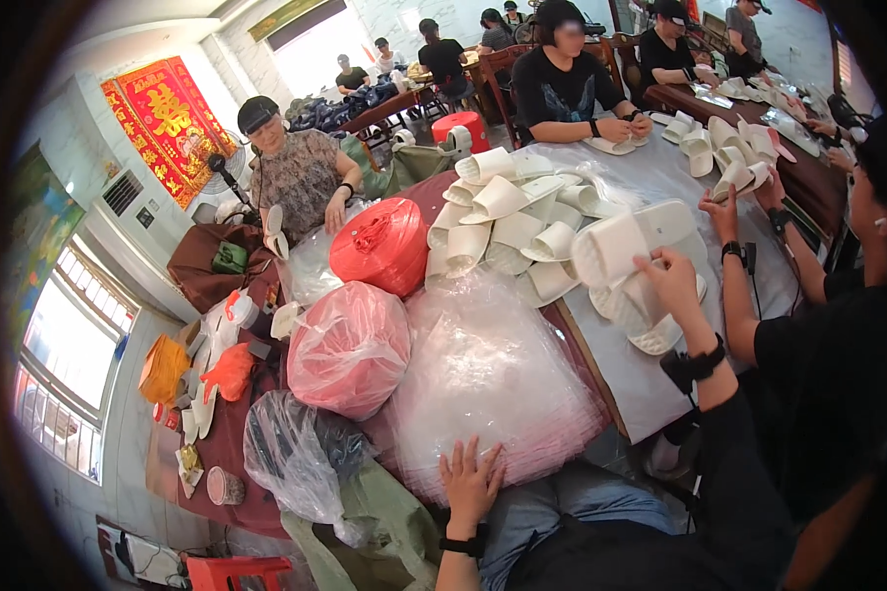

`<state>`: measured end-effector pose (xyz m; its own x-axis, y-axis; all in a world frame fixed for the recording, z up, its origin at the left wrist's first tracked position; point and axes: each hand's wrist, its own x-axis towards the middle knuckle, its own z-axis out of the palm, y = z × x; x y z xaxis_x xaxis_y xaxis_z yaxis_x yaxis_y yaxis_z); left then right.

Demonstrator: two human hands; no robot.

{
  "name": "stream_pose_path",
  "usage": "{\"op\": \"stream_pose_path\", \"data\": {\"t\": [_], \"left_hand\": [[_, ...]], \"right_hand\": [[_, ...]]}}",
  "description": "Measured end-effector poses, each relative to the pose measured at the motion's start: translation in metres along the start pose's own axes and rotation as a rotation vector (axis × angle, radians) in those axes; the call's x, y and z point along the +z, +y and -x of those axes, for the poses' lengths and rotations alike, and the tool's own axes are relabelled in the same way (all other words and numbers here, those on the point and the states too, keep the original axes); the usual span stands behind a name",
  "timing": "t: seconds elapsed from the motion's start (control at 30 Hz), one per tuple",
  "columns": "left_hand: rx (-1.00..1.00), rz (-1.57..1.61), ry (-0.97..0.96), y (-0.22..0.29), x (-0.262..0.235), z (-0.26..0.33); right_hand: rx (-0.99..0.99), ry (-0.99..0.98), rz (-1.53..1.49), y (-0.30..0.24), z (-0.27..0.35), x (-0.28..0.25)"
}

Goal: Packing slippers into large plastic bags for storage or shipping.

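My left hand [471, 479] lies flat with fingers spread on the near edge of a thick stack of clear plastic bags [503, 379]. My right hand [675, 288] is raised over the table to the right, its fingers closed on a white slipper [611, 246]. Just under that slipper, more white slippers [657, 338] lie on the pale sheet. Beyond the bags rises a heap of white slippers [512, 231], several of them overlapping.
Left of the bags sit a pink bundle in clear plastic [349, 350] and a roll of red plastic twine [379, 246]. A red stool [237, 571] stands low at the left. Close on my right, a co-worker's hands [724, 212] hold a slipper. Other people work around the tables.
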<state>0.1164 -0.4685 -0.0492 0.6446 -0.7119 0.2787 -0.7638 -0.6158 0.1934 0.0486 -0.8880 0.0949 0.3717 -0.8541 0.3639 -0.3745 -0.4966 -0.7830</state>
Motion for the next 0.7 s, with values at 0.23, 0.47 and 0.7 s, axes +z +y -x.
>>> {"op": "stream_pose_path", "data": {"t": [0.23,0.47,0.7], "left_hand": [[-0.014,-0.009,-0.035,-0.007,-0.009,0.001],[0.015,0.163,-0.037,-0.021,-0.043,-0.015],[-0.011,-0.038,0.022,-0.038,-0.048,-0.016]], "right_hand": [[-0.049,-0.526,-0.373,-0.041,0.111,-0.002],[0.493,-1.075,-0.695,-0.042,0.166,-0.022],[1.023,-1.459,-1.263,-0.016,0.193,-0.022]]}}
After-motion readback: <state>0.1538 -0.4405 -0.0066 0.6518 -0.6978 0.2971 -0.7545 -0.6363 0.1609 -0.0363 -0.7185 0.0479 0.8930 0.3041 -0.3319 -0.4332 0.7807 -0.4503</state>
